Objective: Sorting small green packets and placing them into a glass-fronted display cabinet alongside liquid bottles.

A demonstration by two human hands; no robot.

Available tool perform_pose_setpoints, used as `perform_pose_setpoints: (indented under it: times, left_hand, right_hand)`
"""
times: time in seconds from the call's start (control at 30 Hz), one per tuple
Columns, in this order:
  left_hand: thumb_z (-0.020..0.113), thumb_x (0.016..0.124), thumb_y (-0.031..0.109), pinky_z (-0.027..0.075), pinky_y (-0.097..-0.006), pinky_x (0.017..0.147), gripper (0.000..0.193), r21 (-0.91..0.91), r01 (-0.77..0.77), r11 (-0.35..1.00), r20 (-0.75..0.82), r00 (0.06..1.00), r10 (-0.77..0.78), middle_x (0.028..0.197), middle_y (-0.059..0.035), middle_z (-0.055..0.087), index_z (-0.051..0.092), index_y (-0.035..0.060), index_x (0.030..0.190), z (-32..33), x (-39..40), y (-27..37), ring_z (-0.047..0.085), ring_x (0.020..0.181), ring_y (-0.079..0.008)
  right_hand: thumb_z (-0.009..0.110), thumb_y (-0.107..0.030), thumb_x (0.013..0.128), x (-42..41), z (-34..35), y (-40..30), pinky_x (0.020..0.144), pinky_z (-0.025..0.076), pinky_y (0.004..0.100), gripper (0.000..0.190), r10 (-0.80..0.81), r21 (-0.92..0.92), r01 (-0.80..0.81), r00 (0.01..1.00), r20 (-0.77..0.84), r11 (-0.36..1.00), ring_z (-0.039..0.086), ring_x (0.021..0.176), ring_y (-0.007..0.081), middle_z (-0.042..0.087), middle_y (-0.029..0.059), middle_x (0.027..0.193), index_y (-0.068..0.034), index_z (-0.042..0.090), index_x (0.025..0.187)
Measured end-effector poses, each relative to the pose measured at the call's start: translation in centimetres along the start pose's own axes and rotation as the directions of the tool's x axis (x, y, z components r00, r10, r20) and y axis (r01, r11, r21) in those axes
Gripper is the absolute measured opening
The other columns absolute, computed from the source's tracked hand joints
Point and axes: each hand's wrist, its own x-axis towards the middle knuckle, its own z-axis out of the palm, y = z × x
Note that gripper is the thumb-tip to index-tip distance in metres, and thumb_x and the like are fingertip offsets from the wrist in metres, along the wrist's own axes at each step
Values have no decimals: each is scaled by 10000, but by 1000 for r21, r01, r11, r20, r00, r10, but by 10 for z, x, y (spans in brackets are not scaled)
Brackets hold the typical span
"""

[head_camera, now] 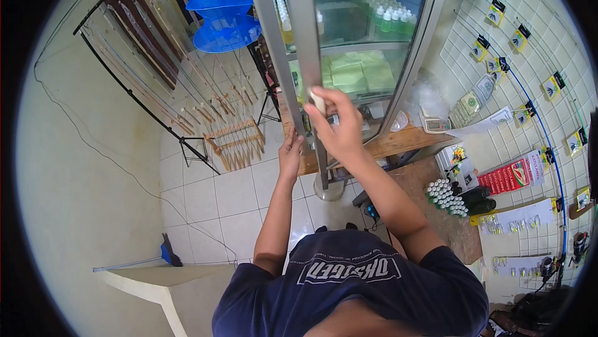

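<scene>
A glass display cabinet with a metal frame [275, 24] stands before me, its framed glass door [306, 33] swung partly outward. My right hand [338, 122] is raised at the door's edge, thumb and fingers closed around a small whitish object [317, 102] whose kind I cannot tell. At the cabinet's left side, my left hand [290, 152] rests its fingers near the lower frame; whether it grips anything is unclear. Behind the glass, small white-capped bottles with green liquid [395, 21] stand on the upper shelf, and pale green packets [359, 73] lie on the one below.
A wooden bench [402, 143] supports the cabinet, with a small digital scale [437, 124] at right. More capped bottles [446, 197] stand on a lower brown table [416, 187]. Fishing rods hang at left above a wooden rack [236, 145]. Blue mesh nets [226, 24] hang nearby.
</scene>
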Motion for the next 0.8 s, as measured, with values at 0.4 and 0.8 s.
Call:
perform_pose_setpoints:
  times: [0.4, 0.8]
  left_hand:
    - [537, 884, 165, 340, -188, 868, 579, 6, 19, 1000, 35, 999, -19, 1418, -49, 319, 269, 77, 1390, -5, 9, -21, 400, 1155, -66]
    - [500, 903, 276, 322, -359, 988, 547, -46, 151, 987, 56, 987, -149, 1417, -63, 319, 301, 116, 1387, -12, -3, -26, 335, 1279, -204]
  right_hand:
    - [580, -192, 846, 49, 37, 31, 506, 423, 301, 201, 93, -49, -93, 996, 12, 995, 531, 527, 201, 509, 66, 602, -108, 556, 1027]
    - [594, -177, 823, -7, 22, 34, 708, 467, 368, 684, 240, -499, -104, 946, 217, 861, 550, 863, 307, 534, 133, 991, -238, 236, 1402]
